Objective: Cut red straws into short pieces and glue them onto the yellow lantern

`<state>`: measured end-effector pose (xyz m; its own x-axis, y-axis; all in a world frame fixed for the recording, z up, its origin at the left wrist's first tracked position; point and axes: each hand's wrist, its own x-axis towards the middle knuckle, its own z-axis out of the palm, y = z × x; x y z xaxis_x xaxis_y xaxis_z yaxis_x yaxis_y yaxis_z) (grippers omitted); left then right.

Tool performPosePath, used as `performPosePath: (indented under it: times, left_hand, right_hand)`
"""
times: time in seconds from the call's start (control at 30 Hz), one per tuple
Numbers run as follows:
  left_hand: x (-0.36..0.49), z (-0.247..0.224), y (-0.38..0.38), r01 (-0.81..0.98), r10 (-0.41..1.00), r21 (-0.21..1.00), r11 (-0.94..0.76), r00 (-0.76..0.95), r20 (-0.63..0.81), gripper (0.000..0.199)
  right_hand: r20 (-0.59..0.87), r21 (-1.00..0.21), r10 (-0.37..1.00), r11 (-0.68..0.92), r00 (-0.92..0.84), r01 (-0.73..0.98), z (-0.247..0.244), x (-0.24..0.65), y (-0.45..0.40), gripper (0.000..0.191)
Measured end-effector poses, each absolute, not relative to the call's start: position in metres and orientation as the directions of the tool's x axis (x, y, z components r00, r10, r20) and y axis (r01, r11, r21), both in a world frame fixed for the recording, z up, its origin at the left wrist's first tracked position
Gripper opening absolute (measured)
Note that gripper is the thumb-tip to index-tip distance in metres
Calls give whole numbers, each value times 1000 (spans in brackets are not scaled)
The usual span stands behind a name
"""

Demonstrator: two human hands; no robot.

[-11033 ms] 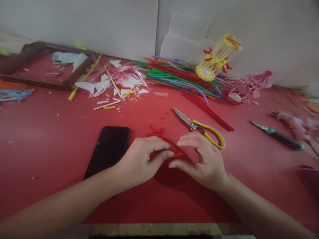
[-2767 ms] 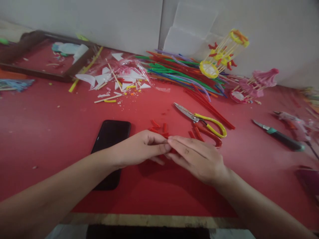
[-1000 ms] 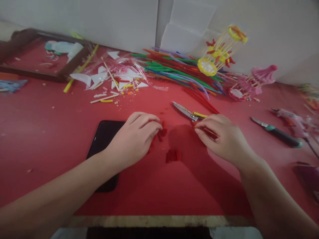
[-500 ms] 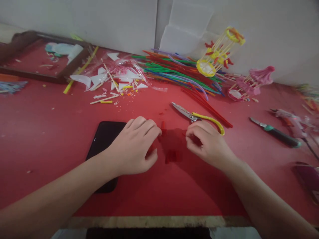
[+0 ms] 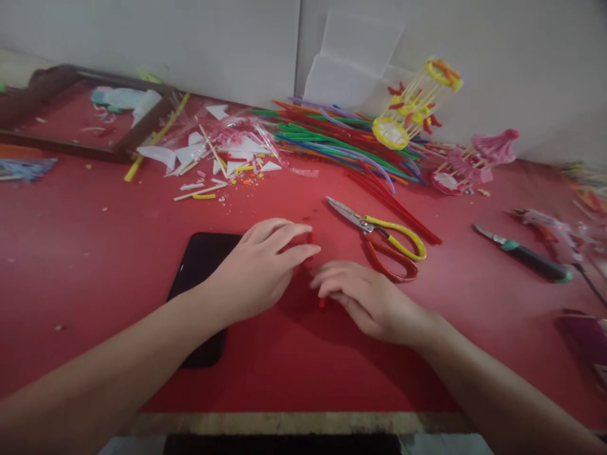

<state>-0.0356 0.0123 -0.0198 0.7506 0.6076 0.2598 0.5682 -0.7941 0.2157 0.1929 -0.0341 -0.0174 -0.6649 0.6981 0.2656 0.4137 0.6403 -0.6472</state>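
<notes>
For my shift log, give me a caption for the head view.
Left hand and right hand close together at small red pieces on a red table, scissors beyond, phone partly hidden.

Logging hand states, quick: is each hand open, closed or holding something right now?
Left hand: half-curled at a red strip; grip cannot be told.
Right hand: loosely curled over a red bit; grip cannot be told.

A grey wall [image 5: 152, 44], split into 2 sections by 1 dark upright seam [image 5: 297, 54], backs a red tabletop [image 5: 265, 388] with a pale, stained front edge [image 5: 294, 423]. Light is dim; the dark patch [image 5: 279, 445] below may be floor.
</notes>
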Motion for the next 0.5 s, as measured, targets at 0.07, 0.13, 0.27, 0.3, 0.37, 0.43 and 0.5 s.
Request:
performPosePath:
  times: [0.07,0.13,0.27,0.3,0.37,0.43,0.5]
  left_hand:
    - [-35,-21,11,578,619,225,-785,749,237,35]
    - [-34,-22,11,601,645,236,-764,721,253,29]
    - [-33,-19,13,619,677,274,-736,687,264,22]
    - [-33,-17,13,624,685,283,-728,683,256,23]
    - [-34,-16,14,633,697,294,-716,671,252,23]
    - [-34,-17,14,636,704,304,-709,658,267,21]
    - [-35,-17,13,638,710,313,-704,648,277,21]
  right_hand:
    - [183,-696,667,606,-722,384,-13,193,-36,23]
    - [131,-744,677,550,-724,379,-9,195,-37,21]
    - [124,-816,804,416,-581,401,-10,200,-37,18]
    - [129,-833,843,378,-522,404,-12,200,-37,17]
    - [131,-872,903,301,-409,385,-17,200,-36,13]
    - [120,-912,938,234,-326,336,-21,199,-36,9]
    - [93,-943,955,175,-282,283,-23,197,-35,8]
